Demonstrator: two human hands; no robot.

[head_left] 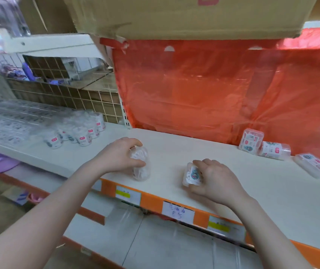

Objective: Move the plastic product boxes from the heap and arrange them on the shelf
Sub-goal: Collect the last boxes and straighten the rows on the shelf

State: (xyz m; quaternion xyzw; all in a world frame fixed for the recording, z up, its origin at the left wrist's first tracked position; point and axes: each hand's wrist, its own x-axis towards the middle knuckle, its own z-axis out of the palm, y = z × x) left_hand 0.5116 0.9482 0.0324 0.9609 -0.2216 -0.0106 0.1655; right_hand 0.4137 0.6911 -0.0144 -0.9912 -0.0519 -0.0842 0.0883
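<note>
1. Far left of the shelf (174, 148), round tubs (83, 138) stand clustered near the back.
2. Left hand (119, 156) grips a clear box (140, 165) by the front edge.
3. Right hand (214, 178) curls round a labelled box (192, 174), also near the front edge.
4. At the right, more boxes (264, 146) lie heaped along the back against the red sheet (213, 84).

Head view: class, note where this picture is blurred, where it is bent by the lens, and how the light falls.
Head view: blur smears the upper left corner and the clear packs at left; the shelf edge bows from the wide lens; light is soft and even, with faint shadows under the left hand and right hand.
</note>
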